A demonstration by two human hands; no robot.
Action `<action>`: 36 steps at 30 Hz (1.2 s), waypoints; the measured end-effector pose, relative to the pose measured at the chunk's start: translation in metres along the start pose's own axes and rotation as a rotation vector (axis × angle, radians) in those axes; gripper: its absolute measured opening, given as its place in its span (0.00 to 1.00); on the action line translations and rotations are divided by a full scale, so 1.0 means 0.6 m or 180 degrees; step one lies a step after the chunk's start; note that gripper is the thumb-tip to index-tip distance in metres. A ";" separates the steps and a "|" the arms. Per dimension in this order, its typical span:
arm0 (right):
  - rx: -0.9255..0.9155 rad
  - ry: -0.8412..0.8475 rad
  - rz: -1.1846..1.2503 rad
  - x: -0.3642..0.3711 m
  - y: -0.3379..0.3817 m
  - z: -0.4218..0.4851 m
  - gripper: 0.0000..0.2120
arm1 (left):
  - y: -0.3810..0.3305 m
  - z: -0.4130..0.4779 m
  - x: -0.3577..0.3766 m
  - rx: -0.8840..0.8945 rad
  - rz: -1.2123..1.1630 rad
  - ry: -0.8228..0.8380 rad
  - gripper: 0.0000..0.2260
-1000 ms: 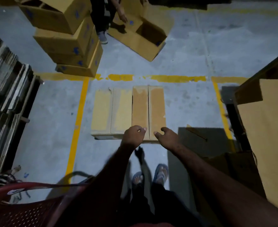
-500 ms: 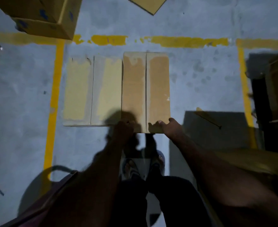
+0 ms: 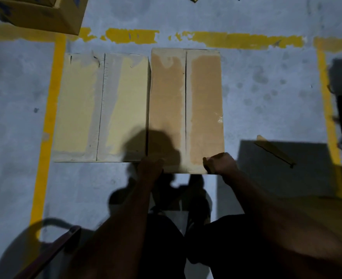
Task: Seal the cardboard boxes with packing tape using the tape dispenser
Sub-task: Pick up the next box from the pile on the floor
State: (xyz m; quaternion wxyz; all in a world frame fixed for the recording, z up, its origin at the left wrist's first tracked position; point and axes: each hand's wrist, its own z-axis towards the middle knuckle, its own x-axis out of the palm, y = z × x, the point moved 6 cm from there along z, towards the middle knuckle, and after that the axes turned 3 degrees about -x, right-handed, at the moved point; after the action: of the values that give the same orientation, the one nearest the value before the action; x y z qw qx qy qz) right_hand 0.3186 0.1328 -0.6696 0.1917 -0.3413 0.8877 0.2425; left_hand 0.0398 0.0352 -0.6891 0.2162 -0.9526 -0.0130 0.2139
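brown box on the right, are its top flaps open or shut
Shut: the brown box has its two top flaps lying flat, meeting at a dark centre seam. Whether that seam is sealed, cannot tell.

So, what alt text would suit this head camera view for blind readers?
A person's right hand grips the near edge of a brown cardboard box, left hand at its other near corner; a paler box lies beside it on grey floor.

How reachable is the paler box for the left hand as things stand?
Probably yes. The left hand is at the near left corner of the darker box, right beside the paler box. Nothing lies between them, though the hand seems occupied there.
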 end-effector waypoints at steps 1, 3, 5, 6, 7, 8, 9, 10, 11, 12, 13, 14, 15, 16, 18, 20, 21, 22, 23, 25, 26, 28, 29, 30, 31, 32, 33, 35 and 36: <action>-0.0043 -0.0159 -0.0280 -0.021 0.003 -0.002 0.28 | 0.000 -0.009 -0.013 -0.0118 -0.0276 -0.0205 0.33; -0.0247 -0.0435 -0.0454 -0.076 0.049 -0.048 0.24 | -0.036 -0.031 -0.035 -0.0065 -0.0614 -0.0260 0.25; -0.0421 -0.0552 0.0293 -0.132 0.100 -0.095 0.19 | -0.109 -0.082 -0.061 0.0029 -0.0931 -0.0111 0.22; -0.0433 -0.0592 0.0765 -0.160 0.123 -0.116 0.16 | -0.144 -0.093 -0.079 0.0156 -0.1020 -0.0175 0.26; -0.0471 -0.0629 0.1150 -0.187 0.145 -0.132 0.14 | -0.177 -0.103 -0.092 0.0286 -0.1086 -0.0164 0.32; -0.0528 -0.0681 0.1350 -0.212 0.170 -0.150 0.10 | -0.206 -0.115 -0.108 0.0380 -0.1115 -0.0189 0.33; -0.0586 -0.0709 0.1397 -0.237 0.197 -0.176 0.07 | -0.244 -0.150 -0.126 0.0457 -0.1151 -0.0155 0.30; -0.0596 -0.0722 0.1374 -0.260 0.218 -0.200 0.06 | -0.277 -0.185 -0.144 0.0500 -0.1252 -0.0126 0.25; -0.0605 -0.0742 0.1387 -0.282 0.235 -0.225 0.07 | -0.309 -0.223 -0.159 0.0536 -0.1400 -0.0046 0.21; -0.0617 -0.0767 0.1401 -0.304 0.253 -0.255 0.08 | -0.328 -0.249 -0.172 0.0550 -0.1530 0.0049 0.19; -0.0669 -0.0821 0.1423 -0.325 0.269 -0.288 0.09 | -0.345 -0.278 -0.187 0.0537 -0.1642 0.0102 0.17; -0.0721 -0.0891 0.1428 -0.346 0.283 -0.321 0.12 | -0.357 -0.303 -0.201 0.0513 -0.1749 0.0165 0.17; -0.0755 -0.0946 0.1447 -0.364 0.296 -0.358 0.14 | -0.371 -0.334 -0.218 0.0495 -0.1833 0.0178 0.18; -0.0811 -0.0997 0.1474 -0.382 0.309 -0.395 0.15 | -0.386 -0.364 -0.238 0.0505 -0.1891 0.0144 0.24; -0.0915 -0.1050 0.1563 -0.417 0.336 -0.475 0.17 | -0.432 -0.440 -0.283 0.0679 -0.2021 0.0026 0.30; -0.1067 -0.1070 0.1653 -0.457 0.368 -0.551 0.19 | -0.480 -0.517 -0.326 0.0857 -0.2084 0.0008 0.29; -0.1166 -0.1079 0.1708 -0.478 0.385 -0.587 0.20 | -0.506 -0.554 -0.345 0.0977 -0.2140 0.0063 0.27; -0.1259 -0.1103 0.1764 -0.499 0.402 -0.624 0.20 | -0.533 -0.591 -0.367 0.1110 -0.2145 0.0090 0.23; -0.1364 -0.1141 0.1807 -0.521 0.420 -0.660 0.20 | -0.562 -0.629 -0.388 0.1269 -0.2128 0.0097 0.20; -0.1637 -0.1333 0.1876 -0.570 0.454 -0.725 0.19 | -0.618 -0.693 -0.428 0.1550 -0.2158 0.0042 0.21; -0.1803 -0.1412 0.1902 -0.592 0.470 -0.756 0.17 | -0.645 -0.725 -0.446 0.1673 -0.2166 0.0042 0.21; -0.2084 -0.1562 0.1897 -0.638 0.496 -0.818 0.07 | -0.700 -0.788 -0.480 0.1930 -0.2164 0.0094 0.09; -0.2196 -0.1639 0.1929 -0.661 0.503 -0.846 0.10 | -0.724 -0.819 -0.495 0.2066 -0.2153 0.0154 0.08; -0.2278 -0.1713 0.1985 -0.683 0.506 -0.875 0.15 | -0.751 -0.851 -0.510 0.2200 -0.2158 0.0214 0.10; -0.2341 -0.1804 0.2057 -0.707 0.507 -0.906 0.19 | -0.779 -0.880 -0.523 0.2349 -0.2122 0.0283 0.10; -0.2385 -0.1915 0.2127 -0.729 0.506 -0.938 0.21 | -0.807 -0.912 -0.533 0.2511 -0.2089 0.0360 0.09; -0.2468 -0.2023 0.2187 -0.747 0.504 -0.976 0.21 | -0.831 -0.939 -0.542 0.2662 -0.2049 0.0436 0.08; -0.2577 -0.2376 0.2194 -0.783 0.489 -1.057 0.20 | -0.878 -1.000 -0.549 0.2910 -0.2059 0.0683 0.09; -0.2594 -0.2616 0.2160 -0.800 0.474 -1.092 0.19 | -0.901 -1.030 -0.547 0.3021 -0.2026 0.0822 0.10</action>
State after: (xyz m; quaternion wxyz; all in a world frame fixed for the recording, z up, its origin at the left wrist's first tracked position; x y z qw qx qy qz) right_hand 0.3383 0.1961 0.1887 0.2830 0.0317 0.6380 0.7154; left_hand 0.0338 0.2356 0.1719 0.6725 -0.7191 -0.1748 0.0030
